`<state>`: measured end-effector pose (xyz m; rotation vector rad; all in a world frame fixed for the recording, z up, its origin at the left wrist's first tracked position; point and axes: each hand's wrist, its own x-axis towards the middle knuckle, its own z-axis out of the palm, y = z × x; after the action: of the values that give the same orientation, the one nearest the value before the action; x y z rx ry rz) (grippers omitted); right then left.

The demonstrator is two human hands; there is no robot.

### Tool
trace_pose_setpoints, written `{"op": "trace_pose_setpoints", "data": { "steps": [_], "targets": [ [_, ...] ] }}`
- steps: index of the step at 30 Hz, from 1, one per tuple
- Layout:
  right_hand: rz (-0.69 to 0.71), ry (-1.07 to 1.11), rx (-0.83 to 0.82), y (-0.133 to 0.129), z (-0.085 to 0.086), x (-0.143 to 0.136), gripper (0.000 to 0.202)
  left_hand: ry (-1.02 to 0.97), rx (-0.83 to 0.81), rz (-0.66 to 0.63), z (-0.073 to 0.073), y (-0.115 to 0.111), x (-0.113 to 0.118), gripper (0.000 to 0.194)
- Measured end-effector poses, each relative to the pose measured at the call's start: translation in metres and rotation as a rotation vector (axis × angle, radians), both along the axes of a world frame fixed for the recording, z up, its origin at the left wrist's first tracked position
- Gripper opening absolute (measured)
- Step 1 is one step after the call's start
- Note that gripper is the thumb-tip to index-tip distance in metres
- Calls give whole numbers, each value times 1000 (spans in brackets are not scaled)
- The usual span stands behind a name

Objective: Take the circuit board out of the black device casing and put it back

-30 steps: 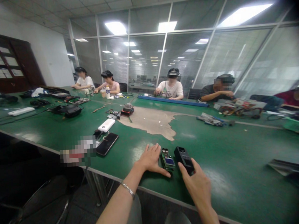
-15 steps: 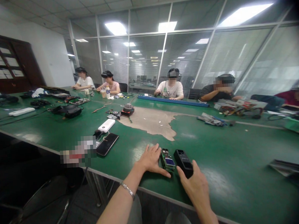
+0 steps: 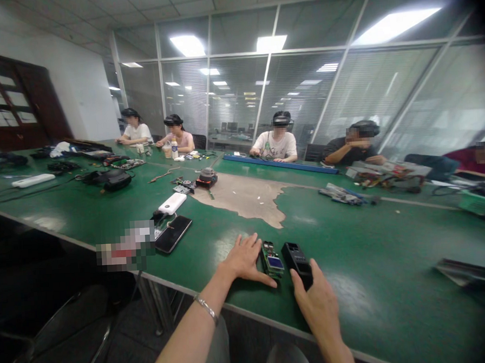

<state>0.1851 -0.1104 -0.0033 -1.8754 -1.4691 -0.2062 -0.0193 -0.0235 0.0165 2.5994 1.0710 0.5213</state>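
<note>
A small green circuit board [image 3: 272,260] with a blue display lies on the green table near its front edge. My left hand [image 3: 244,259] rests just left of the board, fingers spread and thumb stretched below its lower end; whether it touches the board I cannot tell. Right of the board lies a black plastic housing [image 3: 297,257] with openings in its face. My right hand [image 3: 316,294] has its thumb on the left side and its fingers on the right side of the housing's near end, which is partly hidden by the hand.
Left of my hands are a dark phone [image 3: 173,234] and a white power bank [image 3: 172,203] with a cable. A bare brown patch [image 3: 243,197] marks the tabletop ahead. Tools [image 3: 343,194] lie to the right. Several people sit across the table, one behind a blue bar [image 3: 280,164].
My right thumb and fingers have drawn slightly closer together around the near end of the black housing. My left hand and the circuit board have stayed put.
</note>
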Motion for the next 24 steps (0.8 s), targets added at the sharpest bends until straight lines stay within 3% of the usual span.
{"op": "trace_pose_setpoints", "data": {
  "steps": [5,14,21,24],
  "targets": [
    [-14,48,1,-4,12,-7,69,6,-8,8,2,-1,-1,122],
    [74,132,72,-2,54,-37,64,-26,-56,-31,5,1,-2,131],
    [122,96,17,6,51,-51,61,-197,-250,-48,14,4,-12,120],
    [115,79,12,6,50,-50,61,-402,-330,-55,18,4,-18,97]
  ]
}}
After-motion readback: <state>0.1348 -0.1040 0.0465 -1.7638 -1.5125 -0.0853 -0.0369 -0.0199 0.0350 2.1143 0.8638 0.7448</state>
